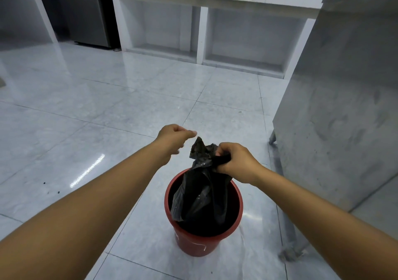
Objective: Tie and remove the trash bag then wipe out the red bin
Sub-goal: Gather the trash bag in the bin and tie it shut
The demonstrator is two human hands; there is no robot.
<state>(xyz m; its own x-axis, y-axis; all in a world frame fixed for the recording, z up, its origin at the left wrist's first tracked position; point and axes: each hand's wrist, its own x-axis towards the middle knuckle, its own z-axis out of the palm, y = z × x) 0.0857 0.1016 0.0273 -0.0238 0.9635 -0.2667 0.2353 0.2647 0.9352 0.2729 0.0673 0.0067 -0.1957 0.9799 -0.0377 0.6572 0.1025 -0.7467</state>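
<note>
A tiled floor [107, 107] is seen from above, with two bare forearms reaching forward. At six o'clock, slightly right of centre, a red bin [193, 243] stands upright on the floor. A black trash bag [202, 191] rises out of it, its lower part inside the bin and its top drawn up above the rim. The gathered neck of the bag is gripped in the right hand [234, 161], fingers curled tight round the bunched plastic, at about one o'clock from the bin's mouth. A loose tail of plastic sticks up from that grip toward eleven o'clock. The left hand [172, 139] is held just beside the tail's tip, at ten o'clock from it, with fingers curled. It is blurred, and whether anything is pinched cannot be told. The knot appears not yet finished. For a sound tie, the neck should be held taut by the right hand, and the tail taken near its tip, looped round the neck and pulled snug. The bag should then be lifted straight up so the bin is not tipped. A grey counter block [344, 107] stands at three o'clock.
</note>
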